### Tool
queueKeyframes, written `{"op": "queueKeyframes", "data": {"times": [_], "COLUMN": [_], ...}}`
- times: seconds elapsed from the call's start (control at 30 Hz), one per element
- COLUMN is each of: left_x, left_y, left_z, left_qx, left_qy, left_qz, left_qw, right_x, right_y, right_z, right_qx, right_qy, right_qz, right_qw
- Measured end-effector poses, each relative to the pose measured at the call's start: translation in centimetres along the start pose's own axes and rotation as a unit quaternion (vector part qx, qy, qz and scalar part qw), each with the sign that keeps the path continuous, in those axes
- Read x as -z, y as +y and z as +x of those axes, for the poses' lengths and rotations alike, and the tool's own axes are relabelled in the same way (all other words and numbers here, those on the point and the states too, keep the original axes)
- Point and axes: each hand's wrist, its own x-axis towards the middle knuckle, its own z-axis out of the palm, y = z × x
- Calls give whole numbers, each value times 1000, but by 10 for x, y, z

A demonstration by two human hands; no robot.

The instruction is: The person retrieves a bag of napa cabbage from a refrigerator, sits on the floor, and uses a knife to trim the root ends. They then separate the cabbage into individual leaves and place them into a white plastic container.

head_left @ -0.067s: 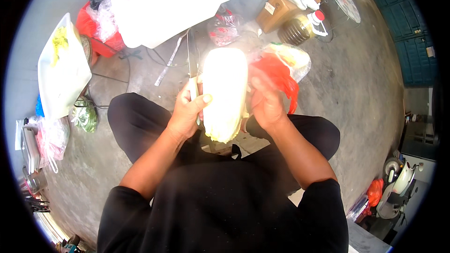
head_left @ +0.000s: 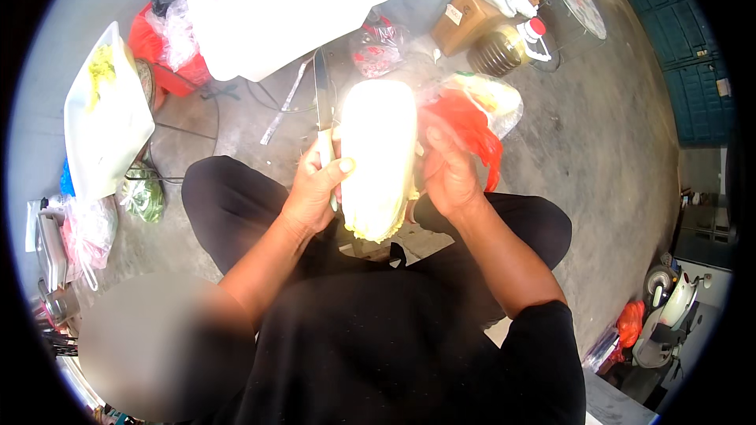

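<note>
A pale napa cabbage (head_left: 379, 157) is held upright over my crossed legs, its leafy yellowish end toward me. My left hand (head_left: 315, 185) grips the white handle of a knife (head_left: 320, 83), blade pointing away from me, while its thumb presses the cabbage's left side. At the cabbage's right side is my right hand (head_left: 451, 177), thumb raised and apart from the fingers, which curl in behind the cabbage and are partly hidden. Just beyond that hand lies a red plastic bag (head_left: 465, 126).
A large white tub (head_left: 276, 24) stands ahead. To the left, a white container (head_left: 110, 126) holds yellow-green leaves. A bagged green vegetable (head_left: 143, 195) lies near my left knee. A large oil jug (head_left: 504, 49) and a cardboard box (head_left: 465, 20) stand ahead right. Cables cross the concrete floor.
Both hands, the knife and the cabbage keep almost the same place. A blurred grey patch now covers my left sleeve.
</note>
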Motion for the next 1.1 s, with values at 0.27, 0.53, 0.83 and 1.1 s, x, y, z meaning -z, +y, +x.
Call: {"op": "queueKeyframes", "data": {"times": [0.27,0.53,0.83,1.1], "left_x": [-11,29,-7,-8], "left_y": [4,4,47,63], "left_z": [-6,0,-12,-23], "left_qx": [72,-11,-193,-240], "left_qy": [-13,68,-52,-152], "left_qz": [152,361,610,667], "left_qw": [986,930,767,689], "right_x": [-2,14,9,1], "right_y": [1,0,-4,2], "right_z": [3,0,-5,-14], "right_qx": [-84,-103,-100,-57], "right_qy": [-94,-82,-148,-169], "right_qz": [87,95,33,-54], "right_qw": [988,987,983,982]}}
